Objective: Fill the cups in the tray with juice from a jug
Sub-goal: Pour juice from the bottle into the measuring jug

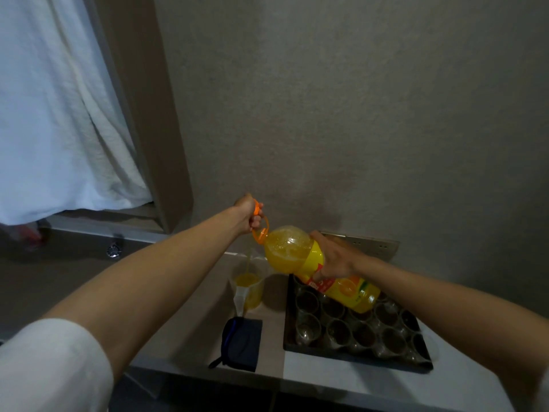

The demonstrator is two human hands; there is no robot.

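Grey textured wall [341,114] backs a pale two-tone tabletop [184,337] set beside a white curtain [53,114]. Nearest the person, a dark zipped fabric pouch [242,343] lies flat, just left of a dark rectangular tray [350,356]. That tray holds rows of clear plastic cups [338,331]; all visible ones appear empty, so the task proper is judged not yet begun.

Above the tray's far left corner, a large clear plastic bottle of orange juice with a yellow label [320,269] is held tilted, mouth down to the left. The right hand [338,257] rests on the labelled body, fingers spread and curved over it, to support the weight and set the tilt. The left hand [248,215] has its fingers curled round the orange carry handle [261,224] at the neck, steering the mouth.

A thin stream falls into a clear plastic jug [248,289] standing left of the tray, apart from it. The jug appears partly filled with orange juice.
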